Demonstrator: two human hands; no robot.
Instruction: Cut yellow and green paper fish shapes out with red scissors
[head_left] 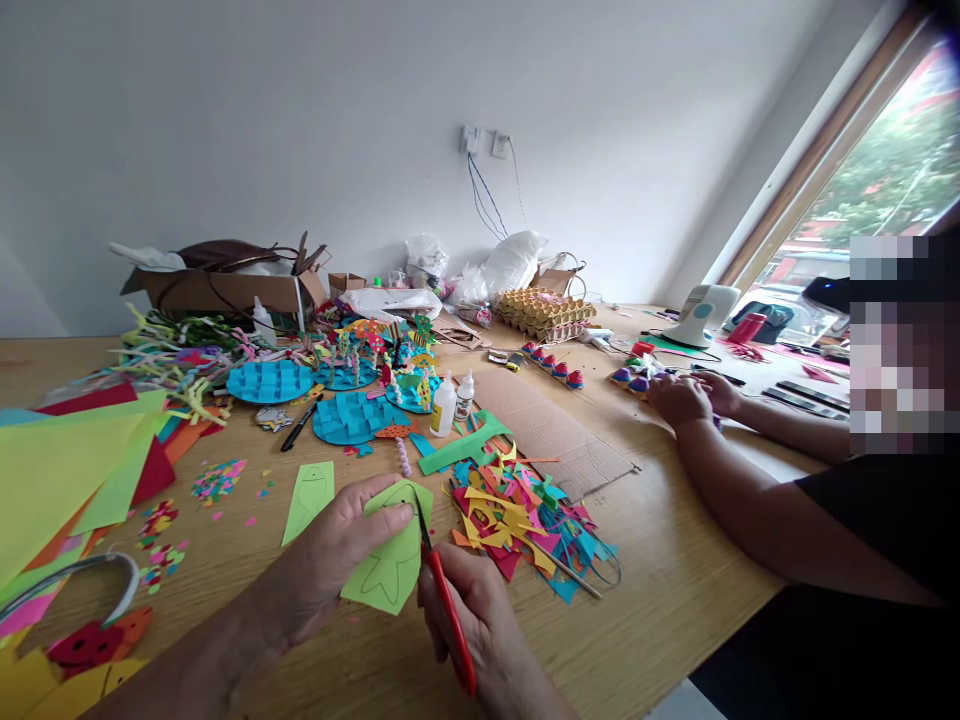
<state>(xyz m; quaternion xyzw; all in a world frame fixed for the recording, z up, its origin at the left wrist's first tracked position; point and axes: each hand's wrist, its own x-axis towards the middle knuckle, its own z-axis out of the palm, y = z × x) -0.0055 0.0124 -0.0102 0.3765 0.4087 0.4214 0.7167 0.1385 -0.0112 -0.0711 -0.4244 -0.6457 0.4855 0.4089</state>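
Note:
My left hand (pixel 352 530) pinches a lime-green piece of paper (pixel 390 565) with a fish outline drawn on it in dark line. In my right hand (pixel 476 610) is a pair of scissors (pixel 452 625) with red handles, its dark blades at the paper's upper right edge. Another lime-green paper (pixel 309 502) with a drawn fish lies flat to the left of my hands. Just right of the scissors spreads a pile of coloured paper scraps (pixel 510 515). A black marker (pixel 301 423) rests on the table behind the second paper.
Blue paper-covered discs (pixel 352 418), glue bottles (pixel 443 405) and a cardboard sheet (pixel 555 430) lie beyond my hands. Coloured paper sheets (pixel 67 470) cover the left side. Egg trays (pixel 544 314) are stacked at the back. On the right, a co-worker's hands (pixel 682 398) handle small painted egg-carton pieces.

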